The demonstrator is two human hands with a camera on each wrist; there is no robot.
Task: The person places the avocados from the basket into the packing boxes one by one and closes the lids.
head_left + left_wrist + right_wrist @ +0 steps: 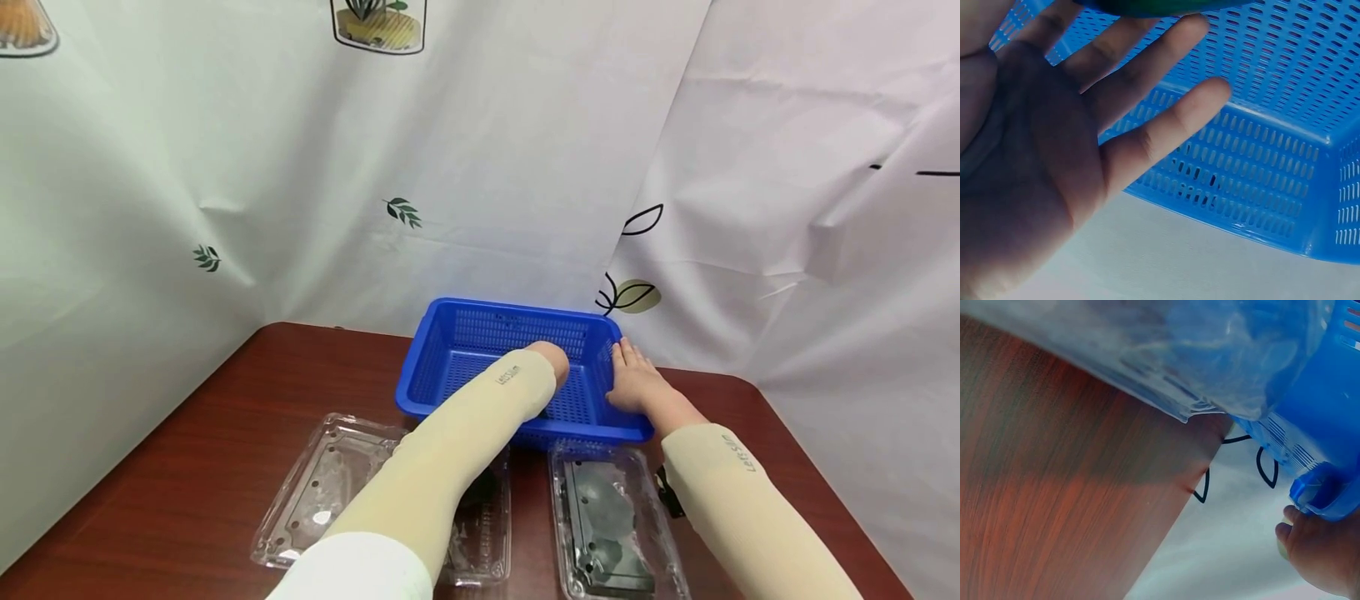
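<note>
A blue perforated plastic basket (517, 308) stands at the back of the table. My left hand (553, 360) reaches down into it, mostly hidden by the sleeve in the head view. In the left wrist view the fingers of that left hand (1085, 125) are spread and fairly straight, palm showing. Beside the upper fingers is a glossy dark green, rounded thing (1160, 6), cut off by the frame; its kind is unclear. My right hand (637, 383) grips the basket's right rim; in the right wrist view the fingertips (1288, 515) meet its handle.
On the front left lies an open clear plastic clamshell box (330, 475), partly covered by my left arm, with something dark inside. Another clear box (667, 533) stands at the front right, near the basket. A white printed sheet (487, 167) hangs behind the brown table (180, 467).
</note>
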